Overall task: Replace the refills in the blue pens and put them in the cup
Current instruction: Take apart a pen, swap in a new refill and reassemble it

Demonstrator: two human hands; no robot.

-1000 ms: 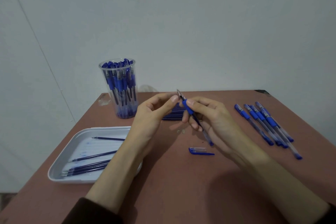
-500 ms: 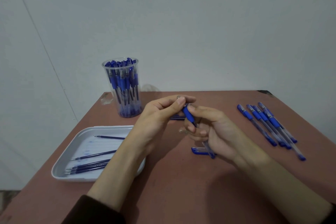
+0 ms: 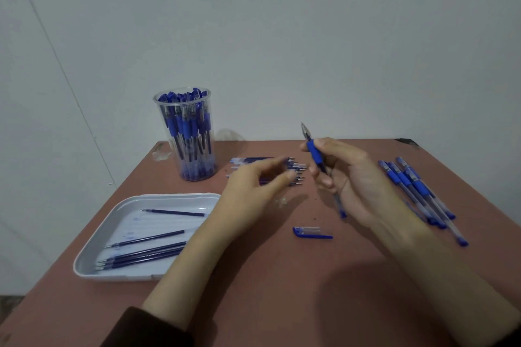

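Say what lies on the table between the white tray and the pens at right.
Head view: a loose blue-and-clear plastic pen cap lies between the white plastic tray and the row of blue pens.

From my end I can read no text, number or brand anywhere in the view. The pen (image 3: 315, 153) gripped in the right hand (image 3: 355, 177) has nothing legible on it. The loose pens (image 3: 417, 191) lying on the table (image 3: 267, 276) carry small dark marks near their grips, too blurred for me to read. Nothing legible shows on the clear cup (image 3: 184, 132). The faint blue smudges on the floor of the tray (image 3: 84, 262) do not form letters I can make out.
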